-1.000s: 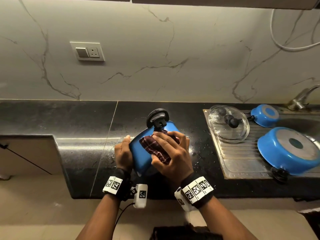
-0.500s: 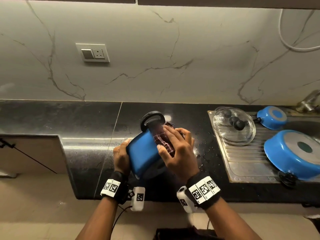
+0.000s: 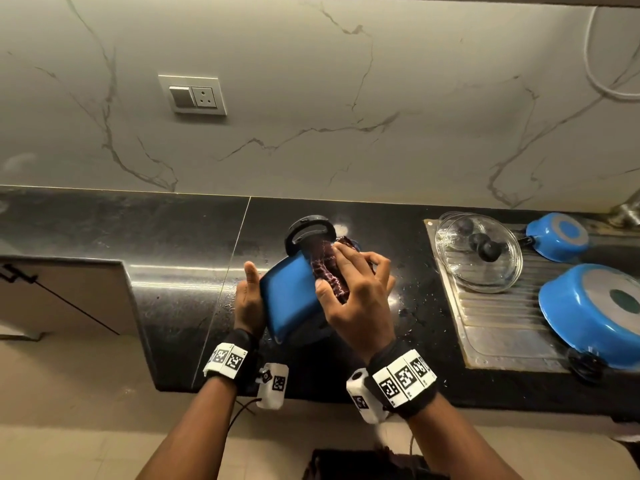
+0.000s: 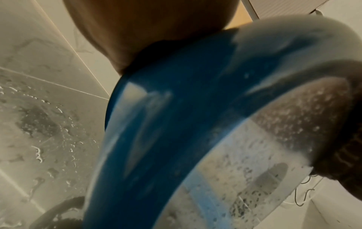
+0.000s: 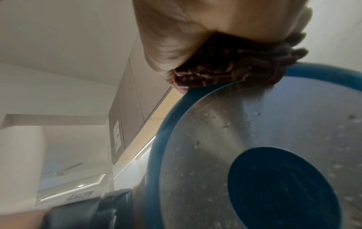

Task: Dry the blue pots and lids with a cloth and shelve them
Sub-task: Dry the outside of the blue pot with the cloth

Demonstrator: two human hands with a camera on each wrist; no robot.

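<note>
On the wet black counter (image 3: 194, 244), the left hand (image 3: 247, 299) grips the tilted blue pot (image 3: 291, 299) above the worktop while the right hand (image 3: 356, 292) presses the cloth (image 3: 327, 271) to its wall, fingers seemingly curled. Wiping well means working round toward the base, since only the right wrist view shows droplets there.

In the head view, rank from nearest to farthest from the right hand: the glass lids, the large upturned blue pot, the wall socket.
From the right hand:
1. glass lids, on the drainboard to its right.
2. large upturned blue pot, farther right on the drainboard.
3. wall socket, up on the wall, to the left.
</note>
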